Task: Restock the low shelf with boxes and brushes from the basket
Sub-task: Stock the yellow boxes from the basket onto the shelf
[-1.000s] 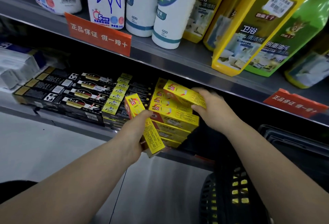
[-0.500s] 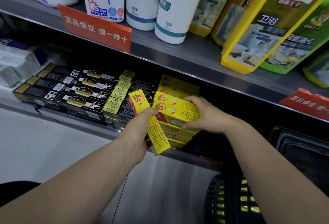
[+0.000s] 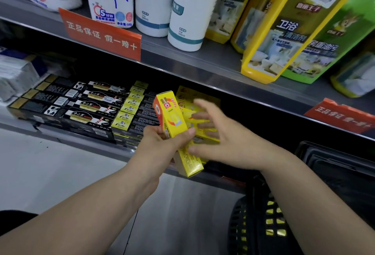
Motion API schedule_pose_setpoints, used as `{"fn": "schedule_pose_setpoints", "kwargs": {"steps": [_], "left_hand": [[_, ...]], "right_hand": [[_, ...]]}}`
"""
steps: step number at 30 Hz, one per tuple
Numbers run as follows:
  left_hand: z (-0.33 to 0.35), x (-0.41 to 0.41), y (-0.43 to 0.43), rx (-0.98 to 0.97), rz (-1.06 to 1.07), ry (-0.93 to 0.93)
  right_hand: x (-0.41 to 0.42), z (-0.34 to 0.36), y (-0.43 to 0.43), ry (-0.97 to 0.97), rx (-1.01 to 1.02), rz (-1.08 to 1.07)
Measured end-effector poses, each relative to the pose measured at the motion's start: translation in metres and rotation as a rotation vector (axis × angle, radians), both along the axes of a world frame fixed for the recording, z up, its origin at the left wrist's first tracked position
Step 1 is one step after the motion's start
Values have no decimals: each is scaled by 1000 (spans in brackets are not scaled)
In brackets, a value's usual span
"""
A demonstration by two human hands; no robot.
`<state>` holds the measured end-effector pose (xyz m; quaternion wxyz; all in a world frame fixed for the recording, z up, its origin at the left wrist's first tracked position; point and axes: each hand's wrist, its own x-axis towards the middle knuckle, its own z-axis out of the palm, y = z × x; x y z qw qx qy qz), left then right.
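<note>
1. The left hand [image 3: 162, 143] is gripping a long yellow box [image 3: 174, 121], fingers curled round its middle, holding it tilted before the low shelf [image 3: 60, 136].
2. The right hand [image 3: 221, 141] is hovering beside it, fingers spread; blur makes contact hard to judge.
3. A stack of yellow boxes [image 3: 203, 98] is lying on the shelf behind both hands, beside black boxes [image 3: 91, 110].
4. The basket [image 3: 259, 226] is sitting at lower right.

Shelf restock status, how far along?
Done: yellow cardboard boxes stacked on the low shelf beside black boxes. In hand: left hand grips another long yellow box; right hand open beside it. Left: black mesh basket shows yellow items inside; no brushes visible on shelf.
</note>
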<state>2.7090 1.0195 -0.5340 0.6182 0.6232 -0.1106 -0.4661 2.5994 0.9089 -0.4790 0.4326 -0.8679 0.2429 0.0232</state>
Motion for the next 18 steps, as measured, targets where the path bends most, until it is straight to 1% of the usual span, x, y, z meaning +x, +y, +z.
{"fn": "schedule_pose_setpoints", "kwargs": {"steps": [1, 2, 3, 5, 6, 7, 8, 11, 13, 14, 15, 16, 18], "left_hand": [[2, -2, 0, -24, -8, 11], [3, -5, 0, -36, -20, 29], [6, -7, 0, -54, -42, 47], [11, -13, -2, -88, -130, 52], [14, -14, -3, -72, -184, 10], [14, -13, -6, -17, -235, -77], [10, -11, -8, 43, -261, -213], [0, 3, -13, 169, -231, -754], [-3, 9, -15, 221, -285, -1076], [-6, 12, -17, 248, -345, -1200], [-10, 13, -18, 270, -412, -1283], [-13, 13, -20, 298, -477, -1321], [-20, 11, -21, 352, -576, -1312]], "right_hand": [[-4, 2, 7, 25, 58, 2], [-7, 2, 15, 43, 38, 11], [-10, 0, 22, 43, -40, 9], [-14, -3, 28, -18, -218, -48], [-15, -3, 27, -49, -277, -89], [-17, -1, 23, -60, -330, -124], [-19, 0, 17, -49, -402, -148], [-20, -2, -7, 29, -692, -197], [-13, -8, -22, 85, -780, -254], [-9, -12, -30, 108, -800, -276], [-3, -16, -39, 125, -811, -289], [3, -22, -47, 137, -803, -290], [14, -33, -63, 163, -694, -278]]}}
